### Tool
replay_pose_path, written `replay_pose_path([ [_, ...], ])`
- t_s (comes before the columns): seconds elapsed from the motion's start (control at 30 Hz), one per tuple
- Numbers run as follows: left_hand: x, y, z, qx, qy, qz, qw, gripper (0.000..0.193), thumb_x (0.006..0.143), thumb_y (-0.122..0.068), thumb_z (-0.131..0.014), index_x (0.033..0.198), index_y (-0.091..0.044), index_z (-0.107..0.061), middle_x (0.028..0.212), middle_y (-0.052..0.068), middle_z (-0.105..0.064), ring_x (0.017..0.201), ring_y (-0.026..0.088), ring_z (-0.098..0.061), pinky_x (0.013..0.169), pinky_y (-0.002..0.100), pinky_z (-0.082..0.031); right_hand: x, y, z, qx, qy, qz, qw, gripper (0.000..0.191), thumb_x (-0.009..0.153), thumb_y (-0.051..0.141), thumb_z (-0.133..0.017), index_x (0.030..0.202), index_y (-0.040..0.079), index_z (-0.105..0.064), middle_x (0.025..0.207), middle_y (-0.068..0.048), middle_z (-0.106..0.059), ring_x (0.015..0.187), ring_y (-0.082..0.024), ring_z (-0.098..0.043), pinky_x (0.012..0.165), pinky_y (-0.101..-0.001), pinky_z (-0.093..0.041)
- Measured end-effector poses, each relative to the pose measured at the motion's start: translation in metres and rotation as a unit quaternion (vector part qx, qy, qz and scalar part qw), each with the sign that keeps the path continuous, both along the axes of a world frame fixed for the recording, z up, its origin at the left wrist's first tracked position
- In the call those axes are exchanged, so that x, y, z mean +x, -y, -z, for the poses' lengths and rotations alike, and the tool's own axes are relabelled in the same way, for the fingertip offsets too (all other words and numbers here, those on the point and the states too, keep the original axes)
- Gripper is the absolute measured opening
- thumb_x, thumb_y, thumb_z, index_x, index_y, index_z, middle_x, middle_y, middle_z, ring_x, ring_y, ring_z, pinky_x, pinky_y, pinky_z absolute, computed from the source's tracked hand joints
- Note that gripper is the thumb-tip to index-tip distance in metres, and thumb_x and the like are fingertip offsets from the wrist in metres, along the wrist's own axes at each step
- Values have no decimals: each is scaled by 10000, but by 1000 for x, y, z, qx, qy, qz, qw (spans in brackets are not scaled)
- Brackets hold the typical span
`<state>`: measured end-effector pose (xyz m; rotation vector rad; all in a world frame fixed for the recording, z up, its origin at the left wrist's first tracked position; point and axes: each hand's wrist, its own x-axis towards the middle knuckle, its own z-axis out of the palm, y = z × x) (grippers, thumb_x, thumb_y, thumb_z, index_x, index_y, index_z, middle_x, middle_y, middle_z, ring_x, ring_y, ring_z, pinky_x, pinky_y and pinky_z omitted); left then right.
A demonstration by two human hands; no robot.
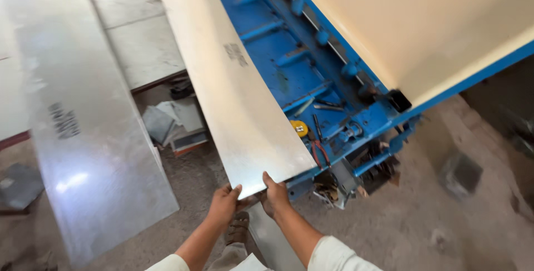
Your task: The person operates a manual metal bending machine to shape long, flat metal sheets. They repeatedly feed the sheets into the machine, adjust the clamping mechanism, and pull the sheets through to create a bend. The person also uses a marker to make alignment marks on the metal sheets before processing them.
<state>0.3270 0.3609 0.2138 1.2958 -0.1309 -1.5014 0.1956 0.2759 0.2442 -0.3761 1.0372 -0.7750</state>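
A big blue machine [289,60] with a cream top stands on a dusty grey floor [423,221]. A long shiny metal sheet [233,82] lies on its bed. The left hand [223,204] and right hand [274,193] pinch the sheet's near end. A small yellow tape measure [299,128] sits beside it.

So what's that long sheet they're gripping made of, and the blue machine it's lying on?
The long sheet, gripped at its near end by the left hand and right hand, looks like thin metal, perhaps galvanised steel: dull silver-grey with soft glare. The blue machine seems to be painted steel, its blue coat scuffed and grimy. The floor looks like bare concrete.
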Motion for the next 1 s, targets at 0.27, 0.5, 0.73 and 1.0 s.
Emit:
replay_pose_path([
  [0.27, -122, -144, 9, 21, 41, 10, 999, 358, 1037, -227, -553, 1260, 50, -594, 1050, 189, -734, 871, 269, -759, 806, 383, -668, -110, -143, 4, -25, 36, 47, 998, 348, 962, 69, -608, 1205, -170, -537, 1188, -248, -634, 1092, -374, -653, 997, -517, -522],
  [0.5, -283, -255, -10, 22, 42, 152, 987, 451, 1031, -307, -574, 1338, 23, -551, 1132, 192, -674, 900, 280, -745, 797, 439, -663, -285, -254, 11, -45, -18, 92, 995, 382, 910, 62, -631, 1259, -70, -552, 1184, -197, -648, 1079, -350, -647, 961, -498, -516],
  [0.73, -321, -330, -73, 72, 12, 76, 994, 833, 885, -740, -447, 1528, -214, -387, 1347, 107, -602, 1093, 395, -664, 840, 588, -592, -429, -350, -16, -72, -53, 127, 988, 399, 900, 24, -626, 1269, -106, -544, 1170, -201, -672, 1040, -345, -684, 902, -461, -554],
  [1.0, -346, -335, -108, 45, -34, -91, 994, 823, 877, -657, -577, 1468, -88, -517, 1374, 198, -593, 1080, 366, -664, 783, 526, -611, -557, -486, -50, -119, -115, 178, 970, 343, 923, 31, -636, 1161, -195, -536, 1131, -249, -647, 982, -365, -687, 872, -465, -567],
])
